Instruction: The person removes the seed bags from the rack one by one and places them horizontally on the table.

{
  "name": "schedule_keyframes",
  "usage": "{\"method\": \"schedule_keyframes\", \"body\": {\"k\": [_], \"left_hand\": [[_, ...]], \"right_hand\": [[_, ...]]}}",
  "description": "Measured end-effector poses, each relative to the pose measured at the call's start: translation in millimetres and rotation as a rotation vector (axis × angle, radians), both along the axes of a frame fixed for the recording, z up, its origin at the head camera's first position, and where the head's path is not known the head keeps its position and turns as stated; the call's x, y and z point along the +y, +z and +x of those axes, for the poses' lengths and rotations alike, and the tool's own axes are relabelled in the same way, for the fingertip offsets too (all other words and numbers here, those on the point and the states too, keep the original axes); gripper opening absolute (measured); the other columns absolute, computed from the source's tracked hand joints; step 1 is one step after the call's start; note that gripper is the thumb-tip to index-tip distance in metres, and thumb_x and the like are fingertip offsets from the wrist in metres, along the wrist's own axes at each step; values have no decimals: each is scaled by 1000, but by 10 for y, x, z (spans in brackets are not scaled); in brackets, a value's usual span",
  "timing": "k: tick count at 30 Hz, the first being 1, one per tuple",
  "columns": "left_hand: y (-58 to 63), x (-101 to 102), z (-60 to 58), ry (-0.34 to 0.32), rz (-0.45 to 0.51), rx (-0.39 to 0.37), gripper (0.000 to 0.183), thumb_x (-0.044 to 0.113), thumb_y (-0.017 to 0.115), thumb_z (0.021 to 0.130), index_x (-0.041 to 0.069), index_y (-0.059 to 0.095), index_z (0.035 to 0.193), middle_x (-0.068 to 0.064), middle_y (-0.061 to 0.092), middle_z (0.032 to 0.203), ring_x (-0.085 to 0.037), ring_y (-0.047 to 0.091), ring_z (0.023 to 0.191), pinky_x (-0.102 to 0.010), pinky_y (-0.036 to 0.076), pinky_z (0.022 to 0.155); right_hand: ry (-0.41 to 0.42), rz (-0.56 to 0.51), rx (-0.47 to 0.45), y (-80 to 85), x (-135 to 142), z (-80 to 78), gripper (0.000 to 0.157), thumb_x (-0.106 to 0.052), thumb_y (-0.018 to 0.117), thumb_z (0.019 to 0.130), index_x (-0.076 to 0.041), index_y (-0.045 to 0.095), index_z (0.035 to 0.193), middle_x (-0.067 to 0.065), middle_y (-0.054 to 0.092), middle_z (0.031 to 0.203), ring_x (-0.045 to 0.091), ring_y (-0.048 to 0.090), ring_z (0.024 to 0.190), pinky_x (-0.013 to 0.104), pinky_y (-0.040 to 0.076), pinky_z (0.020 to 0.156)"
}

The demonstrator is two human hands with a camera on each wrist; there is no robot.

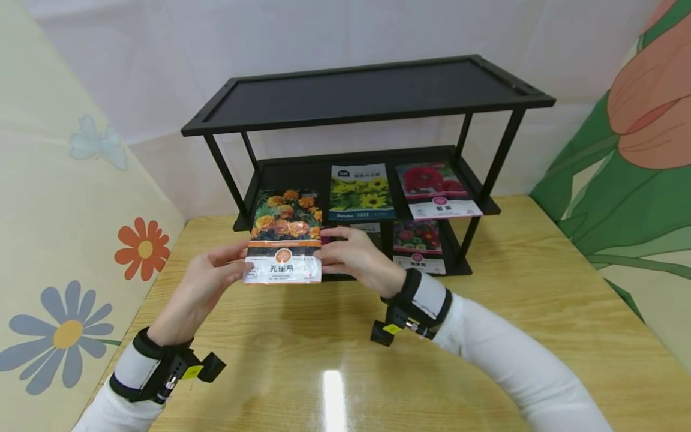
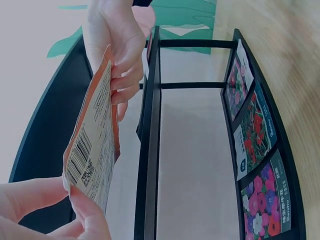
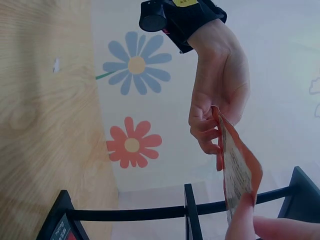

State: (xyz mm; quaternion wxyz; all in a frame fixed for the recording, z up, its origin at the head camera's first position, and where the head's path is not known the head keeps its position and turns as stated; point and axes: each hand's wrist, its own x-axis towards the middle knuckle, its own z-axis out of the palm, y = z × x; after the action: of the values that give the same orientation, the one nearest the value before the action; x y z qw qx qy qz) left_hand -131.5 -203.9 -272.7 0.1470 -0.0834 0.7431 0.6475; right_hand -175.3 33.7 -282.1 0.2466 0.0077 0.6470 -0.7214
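Observation:
A seed packet (image 1: 286, 240) with orange flowers and a white lower band is held up before the left part of the middle shelf. My left hand (image 1: 202, 288) pinches its lower left edge, and my right hand (image 1: 361, 258) grips the lower right edge. In the left wrist view, the packet's back (image 2: 92, 145) shows a barcode and small print. The right wrist view catches the same packet (image 3: 237, 165) nearly edge-on between both hands. On the middle shelf lie a yellow-flower packet (image 1: 361, 192) and a red-flower packet (image 1: 437, 191).
The black rack (image 1: 367, 90) has a top board above the middle shelf. Below, a packet with mixed flowers (image 1: 418, 246) lies on the bottom level, where the left wrist view shows several packets, one red-flowered (image 2: 255, 132). The wooden table (image 1: 302, 354) extends in front.

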Motion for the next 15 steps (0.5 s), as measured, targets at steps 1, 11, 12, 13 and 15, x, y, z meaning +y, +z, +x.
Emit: {"method": "schedule_keyframes", "body": {"k": [1,11,12,13,15], "left_hand": [[-4,3,9,-1,-2,4,59,15,56,86,8,28,139,-10,28,140,-22,37,116,-37,23,103],[-90,-49,150,13,-8,-33,64,22,60,84,11,29,139,-10,24,139,-26,31,118,-40,22,102],[-100,-60,167,19,-8,-41,65,22,60,83,11,29,139,-10,24,139,-26,30,118,-39,22,102],[-111,-71,184,22,-8,-45,65,23,61,83,12,28,139,-10,23,139,-26,30,119,-40,22,102],[-134,-90,221,32,-8,-54,66,24,61,83,12,29,139,-9,24,139,-25,30,118,-39,23,101]], "right_hand": [[-2,-1,0,-7,0,10,50,0,56,83,-9,39,128,17,53,111,21,59,87,32,49,77],[-8,-25,-18,-68,-47,171,46,-4,57,83,-8,41,126,16,55,109,21,61,86,34,49,77],[-5,-26,-20,-79,-55,191,47,-4,58,83,-8,40,126,16,55,109,21,61,86,33,49,77],[1,-32,-22,-90,-62,209,47,-4,58,83,-7,40,126,17,55,110,21,61,87,33,49,78],[8,-39,-30,-114,-82,239,47,-4,58,83,-6,41,126,17,55,110,22,61,87,33,49,78]]}}
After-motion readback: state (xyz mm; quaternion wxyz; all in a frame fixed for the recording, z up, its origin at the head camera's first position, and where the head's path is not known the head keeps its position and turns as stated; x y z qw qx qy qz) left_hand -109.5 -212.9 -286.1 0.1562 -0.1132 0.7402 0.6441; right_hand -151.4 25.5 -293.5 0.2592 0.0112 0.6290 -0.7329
